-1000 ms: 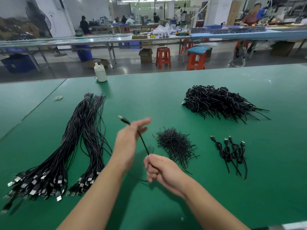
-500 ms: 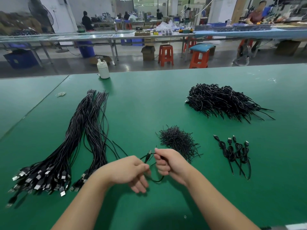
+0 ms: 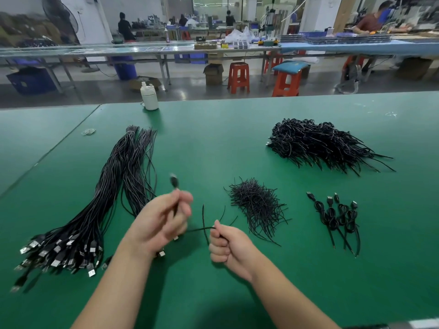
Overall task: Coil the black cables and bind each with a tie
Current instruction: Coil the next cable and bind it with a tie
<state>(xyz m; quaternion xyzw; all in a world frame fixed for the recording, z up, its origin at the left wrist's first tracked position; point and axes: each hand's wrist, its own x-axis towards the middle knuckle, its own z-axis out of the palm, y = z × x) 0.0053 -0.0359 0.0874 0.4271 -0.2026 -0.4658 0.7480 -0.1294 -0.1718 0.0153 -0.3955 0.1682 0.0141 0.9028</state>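
A smooth green mat (image 3: 213,143) is strewn with thin, glossy black cables. One cable (image 3: 174,181) is gripped by the curled, blurred left hand (image 3: 161,222), and its thin strand is pinched in the fisted right hand (image 3: 225,245).

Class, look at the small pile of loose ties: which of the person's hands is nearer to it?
Right. The right hand sits just left of the tie pile; the left hand is farther left.

Surface (image 3: 213,138) bare between cable bundle (image 3: 99,205) at left and ties (image 3: 256,203) at right; coiled pile (image 3: 316,143) blocks far right.
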